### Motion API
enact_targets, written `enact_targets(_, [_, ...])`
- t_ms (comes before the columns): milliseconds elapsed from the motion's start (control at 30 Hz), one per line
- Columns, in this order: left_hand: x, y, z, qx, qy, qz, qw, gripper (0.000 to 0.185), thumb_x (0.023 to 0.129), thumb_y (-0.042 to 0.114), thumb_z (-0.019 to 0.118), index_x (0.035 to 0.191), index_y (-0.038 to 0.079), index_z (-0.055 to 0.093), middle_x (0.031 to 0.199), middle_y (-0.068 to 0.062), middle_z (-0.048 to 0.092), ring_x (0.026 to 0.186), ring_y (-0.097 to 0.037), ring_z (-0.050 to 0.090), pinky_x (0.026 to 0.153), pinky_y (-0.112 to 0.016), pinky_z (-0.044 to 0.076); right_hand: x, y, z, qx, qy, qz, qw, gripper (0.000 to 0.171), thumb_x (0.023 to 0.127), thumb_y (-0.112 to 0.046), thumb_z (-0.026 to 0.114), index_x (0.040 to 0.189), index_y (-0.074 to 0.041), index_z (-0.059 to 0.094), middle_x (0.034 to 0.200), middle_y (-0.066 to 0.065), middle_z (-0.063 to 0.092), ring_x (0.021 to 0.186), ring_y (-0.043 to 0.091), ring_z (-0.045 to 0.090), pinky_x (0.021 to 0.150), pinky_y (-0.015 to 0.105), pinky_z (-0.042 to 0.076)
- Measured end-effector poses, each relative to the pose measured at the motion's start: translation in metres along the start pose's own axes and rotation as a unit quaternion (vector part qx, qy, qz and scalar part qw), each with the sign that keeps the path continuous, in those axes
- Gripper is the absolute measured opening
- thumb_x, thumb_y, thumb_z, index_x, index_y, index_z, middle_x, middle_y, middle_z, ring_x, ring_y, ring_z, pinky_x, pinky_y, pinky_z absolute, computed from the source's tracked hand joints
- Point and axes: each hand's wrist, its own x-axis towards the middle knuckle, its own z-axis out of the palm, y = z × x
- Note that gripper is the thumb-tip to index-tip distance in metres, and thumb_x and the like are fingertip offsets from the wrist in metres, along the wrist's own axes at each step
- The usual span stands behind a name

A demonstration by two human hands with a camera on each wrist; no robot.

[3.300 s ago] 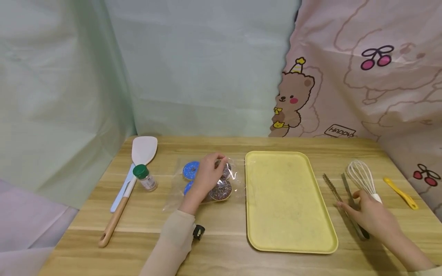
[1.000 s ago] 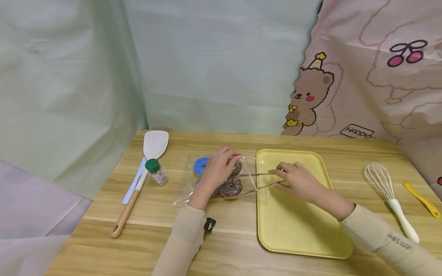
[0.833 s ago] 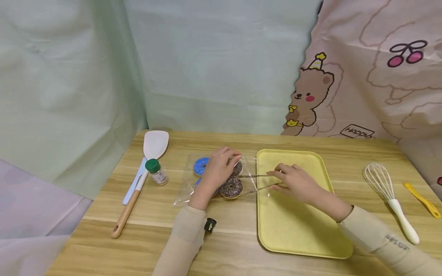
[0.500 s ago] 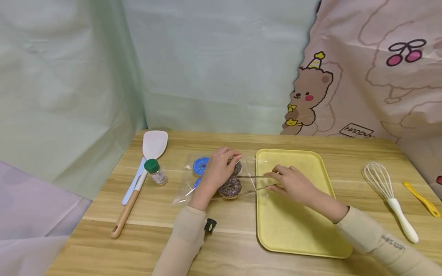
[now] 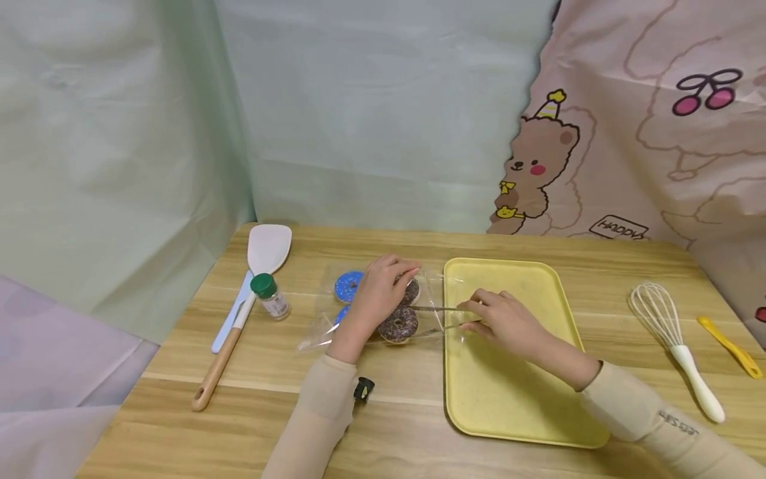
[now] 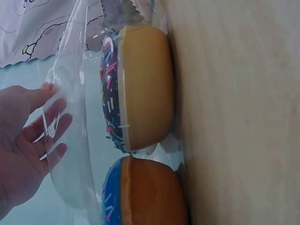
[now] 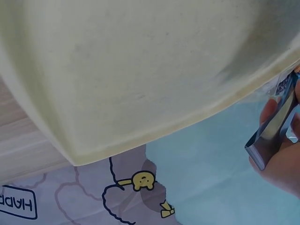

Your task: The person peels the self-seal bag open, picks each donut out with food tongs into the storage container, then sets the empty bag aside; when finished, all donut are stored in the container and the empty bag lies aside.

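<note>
A clear plastic bag (image 5: 315, 338) of doughnuts lies left of the yellow tray (image 5: 520, 406). Two have chocolate icing, such as the near chocolate doughnut (image 5: 397, 326); a blue doughnut (image 5: 347, 287) is partly behind my left hand (image 5: 376, 296). That hand pinches the bag's upper film, lifting it above the doughnuts, as the left wrist view shows. My right hand (image 5: 505, 326) grips metal tongs (image 5: 433, 308) over the tray's left side. Their two arms stand apart and reach into the bag's mouth, tips beside the chocolate doughnuts. The tongs' bent end (image 7: 265, 145) shows in the right wrist view.
To the left, a white spatula (image 5: 269, 249) with a wooden handle lies by a light blue utensil (image 5: 233, 319). A green-capped shaker (image 5: 272, 297) stands beside them. A whisk (image 5: 676, 346) and a yellow utensil (image 5: 730, 346) lie at the right. Curtains hang behind the table.
My right hand has picked up the tongs from right of the tray and brought them left into the bag's mouth. Lately they edged slightly further left. The left hand keeps its place on the bag.
</note>
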Motion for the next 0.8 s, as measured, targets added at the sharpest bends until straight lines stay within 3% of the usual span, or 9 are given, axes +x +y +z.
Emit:
enact_targets(433, [0.0,0.0,0.0,0.014,0.003,0.012,0.9998,0.019,0.094,0.022,0.057,0.101,0.012,0.071,0.099,-0.001,0.065,0.095,-0.018,0.06,0.088,-0.035,0.048,-0.004,0.003,-0.002,-0.023,0.035,-0.011,0.999,0.03,0.08,-0.031,0.071,0.104,-0.013,0.069,0.088,-0.001,0.06,0.069,0.01,0.055,0.063,0.029,0.042])
enact_targets(800, [0.0,-0.001,-0.001,0.021,0.001,0.019,0.9996,0.019,0.095,0.021,0.054,0.102,0.011,0.07,0.1,-0.001,0.065,0.096,-0.019,0.059,0.094,-0.036,0.045,-0.021,0.01,-0.015,-0.047,0.08,-0.005,0.996,0.033,0.072,-0.027,0.076,0.1,-0.012,0.069,0.085,-0.001,0.06,0.066,0.01,0.055,0.059,0.029,0.041])
